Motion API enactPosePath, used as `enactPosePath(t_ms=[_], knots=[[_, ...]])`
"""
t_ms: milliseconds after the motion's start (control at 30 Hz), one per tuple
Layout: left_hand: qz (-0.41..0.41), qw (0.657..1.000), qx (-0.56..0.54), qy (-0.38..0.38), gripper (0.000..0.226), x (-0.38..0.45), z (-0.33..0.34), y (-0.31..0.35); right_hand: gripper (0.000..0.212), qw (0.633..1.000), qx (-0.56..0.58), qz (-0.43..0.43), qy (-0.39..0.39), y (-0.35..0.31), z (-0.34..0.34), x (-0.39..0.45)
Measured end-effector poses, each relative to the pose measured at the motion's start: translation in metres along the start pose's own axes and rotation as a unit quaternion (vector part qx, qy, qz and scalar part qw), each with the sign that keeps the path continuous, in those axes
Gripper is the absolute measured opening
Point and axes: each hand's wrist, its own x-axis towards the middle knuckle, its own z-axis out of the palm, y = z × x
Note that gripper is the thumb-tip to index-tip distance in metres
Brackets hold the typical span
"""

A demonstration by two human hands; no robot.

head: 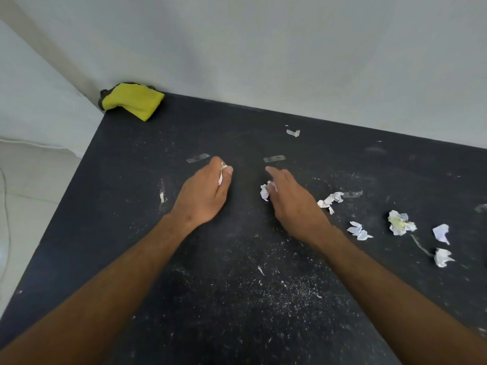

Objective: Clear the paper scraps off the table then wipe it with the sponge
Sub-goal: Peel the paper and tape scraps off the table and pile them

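On the black table (237,299) my left hand (205,191) pinches a small white paper scrap (220,177) between thumb and fingers. My right hand (292,198) lies a little to the right, its fingers closed on a crumpled white scrap (264,192). Several more crumpled scraps lie to the right: one (330,201) close to my right hand, others (358,231) (400,223) (441,233) (443,257) farther out. A tiny scrap (161,197) sits left of my left hand. A yellow sponge (134,101) rests at the table's far left corner against the wall.
Strips of grey tape (198,157) (274,158) (293,133) stick to the table beyond my hands. White dust specks cover the surface near me. A white wall (290,48) borders the far edge; the left edge drops to a light floor (26,193).
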Motion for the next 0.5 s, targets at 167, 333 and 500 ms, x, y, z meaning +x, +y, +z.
enactPosePath(t_ms=[167, 333, 500], knots=[[0.006, 1.000, 0.006, -0.011, 0.028, -0.012, 0.011, 0.006, 0.031, 0.974, -0.224, -0.029, -0.024, -0.003, 0.020, -0.013], [0.036, 0.999, 0.011, -0.012, 0.023, -0.013, 0.020, 0.027, 0.026, 0.988, -0.155, -0.004, 0.011, -0.003, 0.015, -0.014], [0.096, 0.995, -0.007, -0.028, 0.020, -0.008, 0.040, 0.072, 0.026, 0.989, -0.038, 0.051, 0.131, 0.030, -0.030, -0.044]])
